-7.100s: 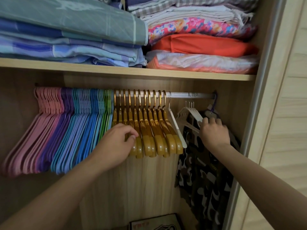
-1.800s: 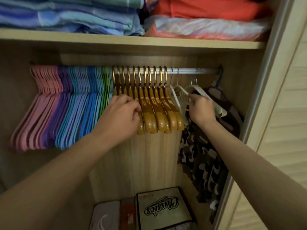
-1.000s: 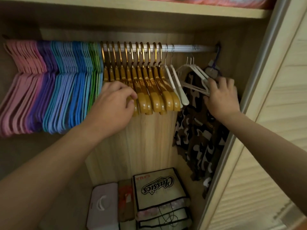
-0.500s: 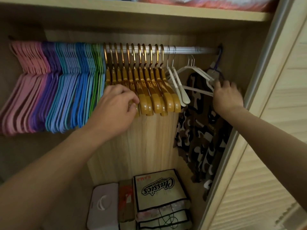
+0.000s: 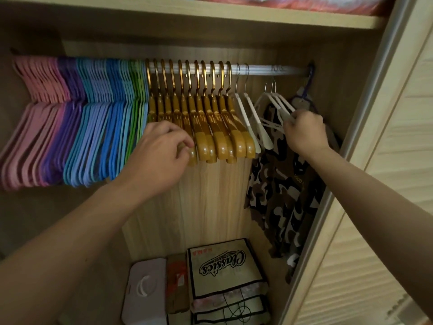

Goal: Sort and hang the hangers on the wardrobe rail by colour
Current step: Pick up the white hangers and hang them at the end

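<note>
Rail point(image 5: 276, 69) runs left to right under the shelf point(image 5: 210, 12). I read the sort as nearly finished. Hung in blocks from the left: pink hangers point(image 5: 32, 109), purple hangers point(image 5: 66, 113), blue hangers point(image 5: 105, 118), a thin band of green hangers point(image 5: 138, 109), then gold hangers point(image 5: 210, 127). Right of the gold block, two white hangers point(image 5: 254, 120) are already hooked on.

Left to do, in my judgement: the small bunch of white hangers in my right hand point(image 5: 302, 130) goes on beside those two. That looks like the last group.

Hands: my right hand is curled around the lower ends of the held white hangers point(image 5: 278, 103). Their hooks sit below the rail and do not touch it. My left hand point(image 5: 159, 151) has its fingers curled on the tip of the leftmost gold hangers; I take it as steadying that block.

Orientation: the held bunch has hooks pointing up toward the rail, with its long axis slanting down and right into my grip. The hung hangers fan out with their arms sloping down toward me.

A camouflage garment point(image 5: 283, 195) hangs at the far right, behind my right hand. Boxes point(image 5: 225, 266) sit on the floor below.
</note>
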The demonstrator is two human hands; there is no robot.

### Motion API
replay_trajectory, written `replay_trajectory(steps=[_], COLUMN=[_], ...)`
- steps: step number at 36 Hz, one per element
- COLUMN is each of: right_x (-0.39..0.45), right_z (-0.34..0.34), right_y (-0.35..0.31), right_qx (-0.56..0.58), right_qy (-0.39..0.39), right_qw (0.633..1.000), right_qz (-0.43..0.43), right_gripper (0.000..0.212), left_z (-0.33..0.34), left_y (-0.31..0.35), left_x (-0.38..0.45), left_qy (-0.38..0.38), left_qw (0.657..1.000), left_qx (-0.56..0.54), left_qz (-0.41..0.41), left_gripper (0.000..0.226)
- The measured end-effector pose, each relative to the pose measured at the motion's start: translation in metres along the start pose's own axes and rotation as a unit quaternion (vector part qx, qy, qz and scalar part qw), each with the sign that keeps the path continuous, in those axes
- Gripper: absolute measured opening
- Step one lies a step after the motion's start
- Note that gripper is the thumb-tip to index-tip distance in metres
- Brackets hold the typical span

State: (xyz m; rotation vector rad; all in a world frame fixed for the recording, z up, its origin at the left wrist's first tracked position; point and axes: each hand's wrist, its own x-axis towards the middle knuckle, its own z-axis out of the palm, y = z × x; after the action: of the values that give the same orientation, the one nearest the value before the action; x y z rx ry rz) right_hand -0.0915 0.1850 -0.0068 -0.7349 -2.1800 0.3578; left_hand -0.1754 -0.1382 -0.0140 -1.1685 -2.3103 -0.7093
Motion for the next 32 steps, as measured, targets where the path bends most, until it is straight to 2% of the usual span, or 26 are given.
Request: replay_trajectory(steps=[5, 10, 14, 20, 22, 25, 29, 32], right_x=[0.018, 0.033, 0.021, -0.044, -0.086, -0.162, -0.263, -0.322], right_z=[-0.008, -0.004, 0.001, 0.008, 0.02, 0.046, 0.091, 0.105], right_y=[-0.026, -0.038, -0.028, 0.009, 0.025, 0.048, 0.079, 0.092], right_qx=[-0.001, -0.063, -0.058, 0.017, 0.058, 0.121, 0.16, 0.191], right_qy=[0.053, 0.004, -0.038, -0.051, -0.056, -0.096, -0.194, -0.283], right_qw=[0.998, 0.997, 0.995, 0.991, 0.984, 0.964, 0.919, 0.881], right_qz=[0.022, 0.049, 0.068, 0.123, 0.157, 0.214, 0.303, 0.329], right_gripper=[0.023, 0.015, 0.005, 0.018, 0.021, 0.017, 0.018, 0.021], left_z=[-0.001, 0.001, 0.001, 0.026, 0.048, 0.101, 0.2, 0.246], left_y=[0.001, 0.004, 0.006, 0.006, 0.006, 0.001, -0.023, -0.034], left_x=[0.0, -0.011, -0.029, -0.082, -0.111, -0.164, -0.25, -0.314], left_qy=[0.005, 0.031, 0.054, 0.09, 0.06, -0.046, -0.227, -0.323], left_qw=[1.0, 0.998, 0.995, 0.98, 0.971, 0.934, 0.887, 0.82], left_qx=[-0.008, -0.013, -0.056, -0.172, -0.233, -0.31, -0.244, -0.227], left_qz=[0.005, 0.045, 0.068, 0.045, -0.009, -0.17, -0.32, -0.414], left_gripper=[0.025, 0.025, 0.025, 0.018, 0.02, 0.023, 0.015, 0.03])
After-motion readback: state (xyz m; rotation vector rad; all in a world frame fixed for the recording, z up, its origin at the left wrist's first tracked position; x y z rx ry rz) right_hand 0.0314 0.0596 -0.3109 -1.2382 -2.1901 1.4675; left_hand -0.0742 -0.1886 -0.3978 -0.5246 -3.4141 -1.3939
